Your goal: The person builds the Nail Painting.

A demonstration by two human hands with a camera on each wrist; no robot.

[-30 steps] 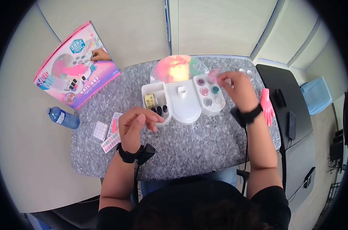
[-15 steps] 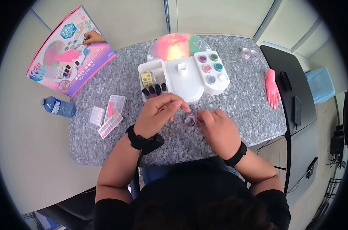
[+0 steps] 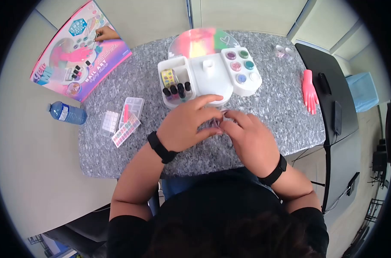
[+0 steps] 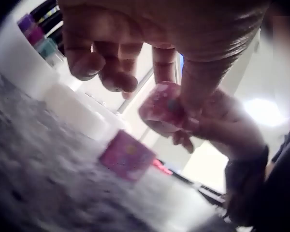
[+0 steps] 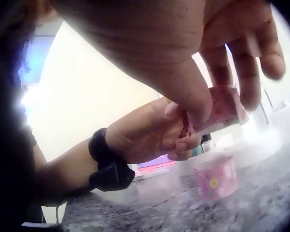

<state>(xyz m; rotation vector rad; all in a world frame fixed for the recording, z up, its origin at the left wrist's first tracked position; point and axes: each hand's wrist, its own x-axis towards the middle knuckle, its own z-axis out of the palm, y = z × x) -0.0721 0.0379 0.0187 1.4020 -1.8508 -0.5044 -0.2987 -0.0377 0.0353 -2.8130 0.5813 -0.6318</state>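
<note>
Over the near middle of the table, my left hand (image 3: 182, 124) and right hand (image 3: 255, 139) meet fingertip to fingertip. Between them they pinch a small pink patterned tape roll (image 4: 159, 108), thumb on one side and fingers on the other. The right wrist view shows the right thumb lying along this roll (image 5: 224, 108), with the left fingertips at its near end. Below the hands, a second pink tape roll (image 5: 216, 179) with a yellow flower print stands on the table. The hands mostly cover both rolls in the head view.
Beyond the hands stands a white nail studio tray (image 3: 200, 84) with several nail polish bottles (image 3: 178, 91), a yellow tape roll (image 3: 167, 78) and glitter pots (image 3: 236, 66). Left are a sticker sheet (image 3: 126, 130), bottle (image 3: 67, 113) and printed box (image 3: 81, 51); right, a pink model hand (image 3: 309, 92).
My right hand has come from beside the glitter pots down to the near middle, bringing a pink roll. My left hand has moved right to meet it, and both now pinch a roll.
</note>
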